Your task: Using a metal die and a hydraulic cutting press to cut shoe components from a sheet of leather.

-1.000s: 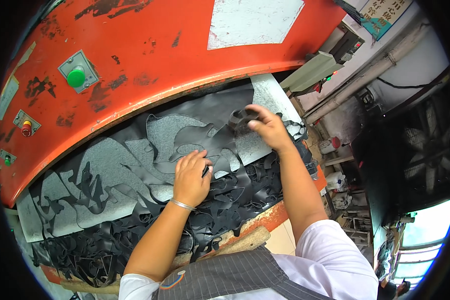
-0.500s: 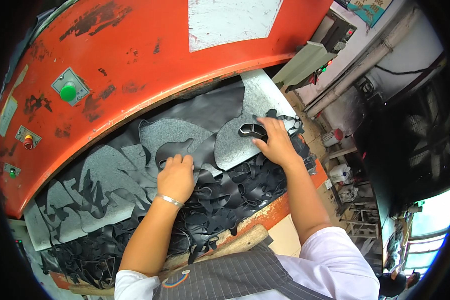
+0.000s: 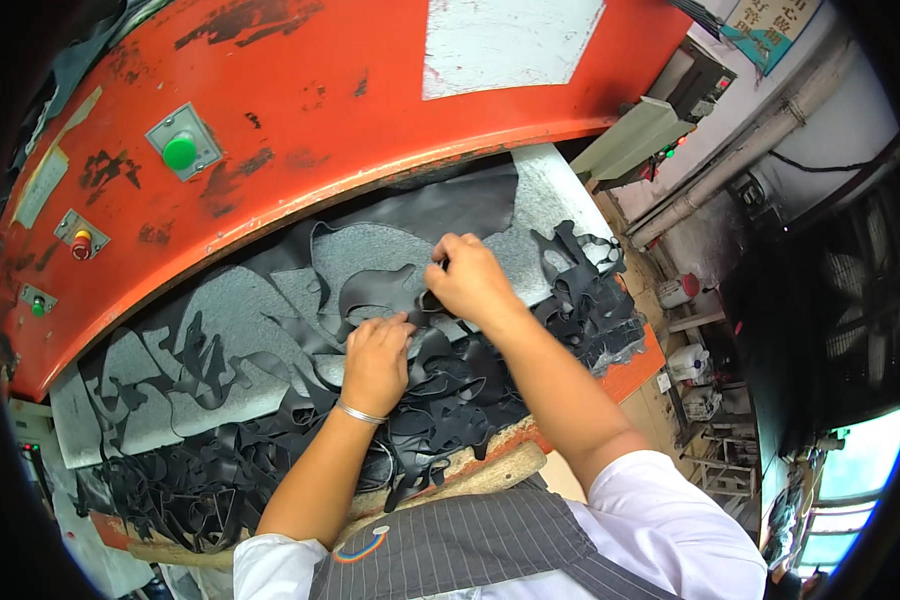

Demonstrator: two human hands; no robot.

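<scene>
My right hand (image 3: 473, 280) is closed on a small black cutting die (image 3: 430, 300), mostly hidden under the fingers, low over the pale cutting board (image 3: 560, 190). Just left of it, my left hand (image 3: 378, 362) rests with bent fingers at the near edge of the black leather sheet (image 3: 460, 205), seeming to grip it; the fingertips are partly hidden. Curved holes in the leather show the speckled board beneath. A rounded tongue of leather (image 3: 375, 290) lies just beyond my left fingers.
An orange press beam (image 3: 310, 150) spans the far side, with a green button (image 3: 179, 152) and a red knob (image 3: 81, 244). Black leather offcuts (image 3: 210, 490) heap along the board's near edge; more offcuts (image 3: 575, 270) lie at its right end. A control box (image 3: 635, 135) stands beyond.
My right hand has closed on the die at the board's right side and brought it left, near my left hand. A tangle of offcuts now shows where that hand was.
</scene>
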